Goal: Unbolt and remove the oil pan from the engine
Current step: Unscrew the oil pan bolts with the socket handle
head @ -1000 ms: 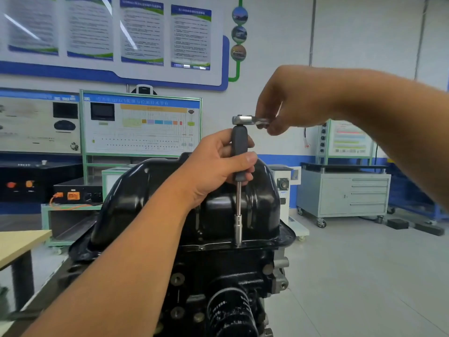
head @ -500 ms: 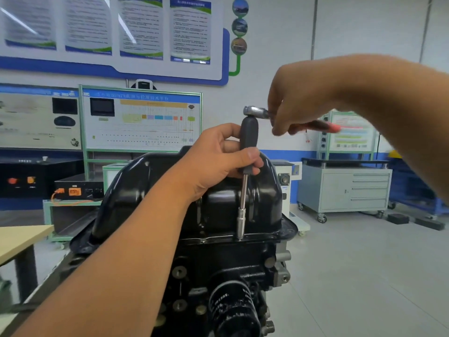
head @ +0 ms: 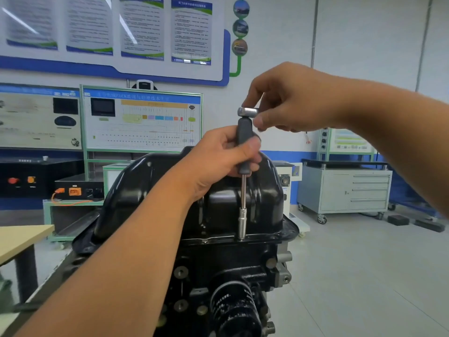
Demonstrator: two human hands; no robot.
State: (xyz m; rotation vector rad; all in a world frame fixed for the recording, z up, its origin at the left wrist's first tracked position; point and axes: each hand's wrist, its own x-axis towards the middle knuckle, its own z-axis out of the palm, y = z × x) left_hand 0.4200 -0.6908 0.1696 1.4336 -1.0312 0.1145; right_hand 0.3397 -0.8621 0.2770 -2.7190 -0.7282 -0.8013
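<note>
The pan (head: pixel 170 186) is black, sits bottom-up on top of the engine (head: pixel 218 263), and its flange runs along the block's upper edge. A socket (head: pixel 242 222) stands upright on the flange at the near edge, a bit right of the middle, with a thin shaft going up into a dark handle (head: pixel 244 135).

Left hand (head: pixel 218 161) is wrapped around that handle, thumb across the front, forearm coming in from the lower left and hiding most of the pan's near-left side. Right hand (head: pixel 289 103) comes in from the right and pinches the ratchet (head: pixel 247 111) head sitting on top of the handle, fingers curled over it; the rest of the ratchet is hidden behind the hand.

Stuff around: a wooden table (head: pixel 21 237) corner pokes in at the left edge, close to the engine's left side. Behind the pan there's a green-framed trainer board (head: pixel 142 120), and left of it a black box (head: pixel 77 190) with orange plugs. A grey cabinet (head: pixel 345 190) on casters stands back right, well apart from the engine.

Right of the engine it's all open pale floor (head: pixel 364 276) out to the cabinet. Posters (head: pixel 143 27) with a blue border hang high on the white wall.
</note>
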